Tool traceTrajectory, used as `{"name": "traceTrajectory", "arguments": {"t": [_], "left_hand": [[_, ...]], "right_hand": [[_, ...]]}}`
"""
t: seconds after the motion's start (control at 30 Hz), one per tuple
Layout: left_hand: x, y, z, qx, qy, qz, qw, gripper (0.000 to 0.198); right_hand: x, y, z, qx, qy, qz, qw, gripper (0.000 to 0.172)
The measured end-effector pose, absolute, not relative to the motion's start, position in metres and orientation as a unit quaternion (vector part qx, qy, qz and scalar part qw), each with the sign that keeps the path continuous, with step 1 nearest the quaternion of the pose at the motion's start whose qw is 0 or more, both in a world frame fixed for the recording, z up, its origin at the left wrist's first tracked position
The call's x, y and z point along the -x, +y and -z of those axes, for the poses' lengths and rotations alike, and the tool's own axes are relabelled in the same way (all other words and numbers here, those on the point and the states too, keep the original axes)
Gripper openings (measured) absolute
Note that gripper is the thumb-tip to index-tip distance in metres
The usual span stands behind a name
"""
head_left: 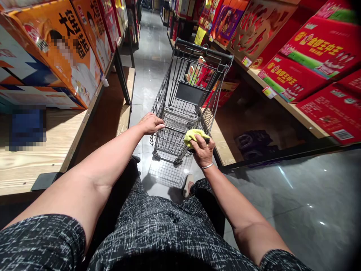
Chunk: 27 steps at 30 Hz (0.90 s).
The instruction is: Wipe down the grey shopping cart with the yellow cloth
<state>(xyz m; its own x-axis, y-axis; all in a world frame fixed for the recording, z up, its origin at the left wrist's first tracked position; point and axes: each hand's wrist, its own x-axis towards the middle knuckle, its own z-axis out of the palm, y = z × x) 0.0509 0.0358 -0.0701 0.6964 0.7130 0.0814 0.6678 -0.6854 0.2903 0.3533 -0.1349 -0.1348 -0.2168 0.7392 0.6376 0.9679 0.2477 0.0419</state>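
A black wire shopping cart (188, 94) stands before me in the aisle, its handle at the far end. My left hand (152, 123) is closed over the near left corner of the basket's top rim. In my right hand (203, 151) a yellow cloth (194, 136) is bunched up, with a dark edge showing by the fingers. That hand presses the cloth at the near right corner of the cart's rim. Wire mesh shows through the basket, and small castors touch the floor under the near end.
On the left, a wooden shelf (31, 165) carries large orange boxes (53, 45). Red gift boxes (321, 47) are stacked along the right shelf, with purple packages (252, 143) low beneath. Shelf posts flank the cart closely. The shiny tiled aisle (153, 37) runs on ahead.
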Motion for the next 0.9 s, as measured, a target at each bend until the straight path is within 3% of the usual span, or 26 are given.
{"name": "traceTrajectory", "arguments": {"t": [0.1, 0.27, 0.4, 0.57, 0.8, 0.9], "left_hand": [[-0.048, 0.036, 0.069, -0.91, 0.385, -0.094, 0.12, 0.043], [-0.043, 0.04, 0.07, -0.908, 0.389, -0.086, 0.13, 0.044], [-0.038, 0.046, 0.072, -0.907, 0.392, -0.084, 0.128, 0.046], [-0.031, 0.053, 0.075, -0.91, 0.386, -0.088, 0.127, 0.045], [-0.022, 0.054, 0.069, -0.911, 0.394, -0.058, 0.11, 0.039], [-0.034, 0.037, 0.063, -0.896, 0.427, -0.061, 0.105, 0.037]], "right_hand": [[-0.333, -0.131, 0.161, 0.588, -0.771, 0.156, 0.187, 0.03], [-0.303, -0.14, 0.215, 0.61, -0.792, -0.001, 0.001, 0.04], [-0.303, -0.151, 0.232, 0.598, -0.801, -0.023, -0.031, 0.034], [-0.322, -0.153, 0.206, 0.604, -0.797, 0.012, -0.002, 0.037], [-0.346, -0.147, 0.162, 0.577, -0.768, 0.169, 0.218, 0.03], [-0.338, -0.148, 0.176, 0.597, -0.769, 0.131, 0.189, 0.033]]}}
